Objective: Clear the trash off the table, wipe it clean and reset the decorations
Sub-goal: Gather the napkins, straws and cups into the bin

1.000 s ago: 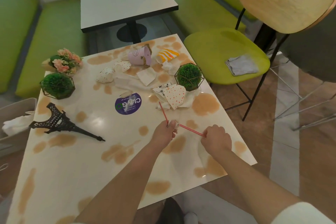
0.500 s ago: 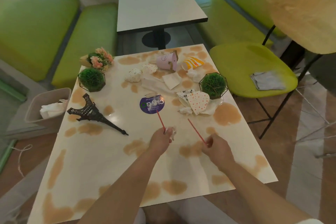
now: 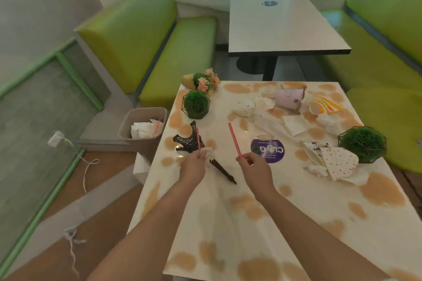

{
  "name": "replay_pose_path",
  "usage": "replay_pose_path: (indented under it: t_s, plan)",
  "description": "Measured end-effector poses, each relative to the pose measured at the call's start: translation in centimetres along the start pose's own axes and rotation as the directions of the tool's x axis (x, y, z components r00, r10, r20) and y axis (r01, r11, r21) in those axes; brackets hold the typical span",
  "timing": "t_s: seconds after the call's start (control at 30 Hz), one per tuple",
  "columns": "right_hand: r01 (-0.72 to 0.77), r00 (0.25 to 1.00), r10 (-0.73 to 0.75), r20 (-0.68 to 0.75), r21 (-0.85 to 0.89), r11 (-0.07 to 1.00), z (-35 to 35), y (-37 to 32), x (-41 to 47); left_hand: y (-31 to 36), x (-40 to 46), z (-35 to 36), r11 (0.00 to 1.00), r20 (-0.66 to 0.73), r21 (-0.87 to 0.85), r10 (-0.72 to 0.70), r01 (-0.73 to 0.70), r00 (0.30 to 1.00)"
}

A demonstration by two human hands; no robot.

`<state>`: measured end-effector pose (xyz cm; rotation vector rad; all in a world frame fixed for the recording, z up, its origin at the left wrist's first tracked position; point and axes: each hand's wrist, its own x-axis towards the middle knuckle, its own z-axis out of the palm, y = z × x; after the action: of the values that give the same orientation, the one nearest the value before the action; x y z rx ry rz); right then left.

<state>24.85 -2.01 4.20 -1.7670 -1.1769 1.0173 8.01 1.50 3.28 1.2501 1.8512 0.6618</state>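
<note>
Left grip (image 3: 194, 167) pinching straw (image 3: 198, 139), right grip (image 3: 253, 166) pinching straw (image 3: 234, 139), bin (image 3: 137, 131) beside table edge (image 3: 157, 166)

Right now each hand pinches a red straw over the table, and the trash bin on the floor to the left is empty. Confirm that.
Not quite. The head view shows the left hand and right hand each pinching a red straw over the table, but the trash bin already holds crumpled white paper and a straw; it is not empty.

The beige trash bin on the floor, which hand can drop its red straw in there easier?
Probably the left hand. It holds its thin red straw nearer the table's left edge, beside the beige trash bin. The right hand is farther in.
</note>
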Motion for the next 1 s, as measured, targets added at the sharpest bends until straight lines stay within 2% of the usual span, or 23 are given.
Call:
replay_pose_path:
  t_s: [0.1,0.2,0.37,0.5,0.73,0.83,0.93,1.0]
  plan:
    - [0.024,0.999,-0.025,0.04,0.04,0.999,5.2,-4.4,0.9,-1.4,3.3,-6.0,0.999,-0.045,0.012,0.034,-0.034,0.998]
    - [0.06,0.991,-0.064,0.118,0.035,0.998,10.4,-8.1,2.2,-2.4,6.3,-11.4,0.989,-0.067,-0.128,0.072,-0.08,0.995]
    - [0.105,0.98,-0.103,0.167,-0.003,0.994,19.2,-12.9,5.9,-5.4,13.4,-18.7,0.978,-0.183,-0.209,-0.055,0.016,0.982]
    - [0.049,0.974,-0.029,0.225,-0.085,0.995,25.7,-15.0,9.7,-7.3,18.6,-22.5,0.99,-0.216,-0.12,-0.096,0.071,0.972]
    - [-0.034,0.954,0.116,0.278,-0.282,0.959,33.4,-14.9,15.8,-8.7,25.8,-23.7,0.995,-0.162,-0.054,-0.097,0.089,0.982]
    - [-0.08,0.954,0.144,0.263,-0.241,0.967,34.2,-13.9,16.4,-9.6,28.1,-22.7,0.993,-0.08,-0.014,-0.121,0.12,0.989]
    - [-0.09,0.964,0.133,0.23,-0.186,0.978,33.6,-13.5,16.4,-10.2,28.9,-21.5,0.978,0.072,0.032,-0.206,0.204,0.976]
    - [-0.106,0.969,0.132,0.207,-0.129,0.986,32.5,-13.6,16.5,-10.1,28.9,-20.9,0.978,0.117,0.061,-0.208,0.202,0.971]
